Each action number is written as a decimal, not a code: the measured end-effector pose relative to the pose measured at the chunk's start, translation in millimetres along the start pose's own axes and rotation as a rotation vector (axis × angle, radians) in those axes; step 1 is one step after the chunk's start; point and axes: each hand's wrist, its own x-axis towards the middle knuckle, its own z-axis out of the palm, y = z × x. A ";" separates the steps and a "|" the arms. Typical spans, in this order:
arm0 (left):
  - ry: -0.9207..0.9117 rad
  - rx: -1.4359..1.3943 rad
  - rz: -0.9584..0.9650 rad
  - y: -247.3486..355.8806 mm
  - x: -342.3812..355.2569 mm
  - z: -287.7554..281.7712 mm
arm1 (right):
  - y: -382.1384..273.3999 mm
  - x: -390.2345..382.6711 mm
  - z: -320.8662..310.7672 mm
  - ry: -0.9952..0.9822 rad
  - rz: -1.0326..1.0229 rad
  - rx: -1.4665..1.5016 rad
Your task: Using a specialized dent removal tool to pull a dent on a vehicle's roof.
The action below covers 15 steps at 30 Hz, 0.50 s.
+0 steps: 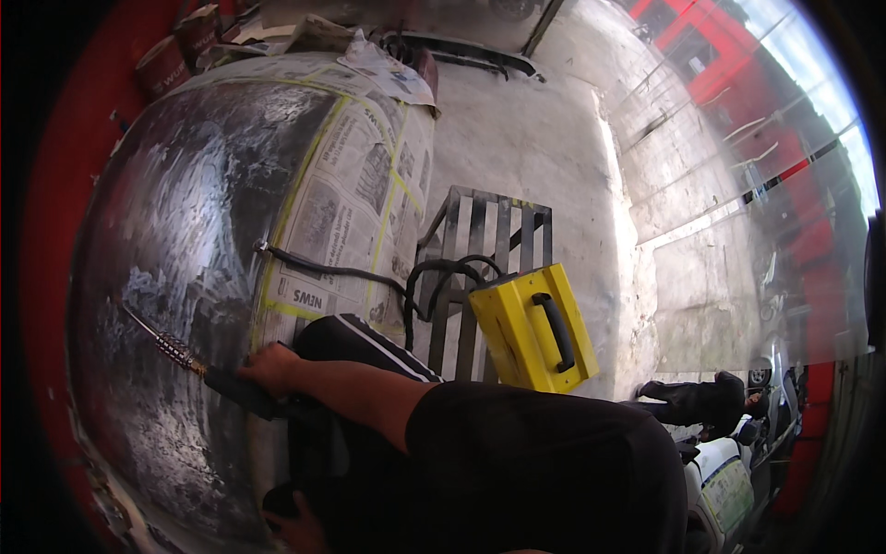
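My right hand (272,371) is closed round the black handle of a dent-puller gun (242,392). The gun's thin metal tip, with a coil round its shaft, points up and left over a scuffed bare-metal car panel (212,185); whether it touches is unclear. Low in the picture, my left hand (297,529) is partly in shadow, its fingers curled round something dark. A black cable (337,270) ends in a metal piece at the panel's edge. Its other end runs toward a yellow box-shaped machine (521,323) with a black carrying handle.
Newspaper (346,185) and yellow tape mask the panel's border. The machine rests on a slatted metal stand (475,231) on the concrete floor. My striped trouser leg is near the gun. Cans (164,66) stand far left; another person (697,402) and a white car (720,489) are right.
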 end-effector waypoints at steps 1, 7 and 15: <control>-0.023 -0.057 0.044 -4.5 8.4 1.7 | -1.4 -0.5 -1.6 0.002 -0.001 0.003; -0.042 -0.145 0.114 -12.9 35.6 6.8 | -0.7 -3.1 -5.1 0.006 0.004 -0.003; -0.217 -0.492 0.719 24.4 2.3 -49.5 | -4.5 -3.0 -9.2 -0.009 0.002 -0.005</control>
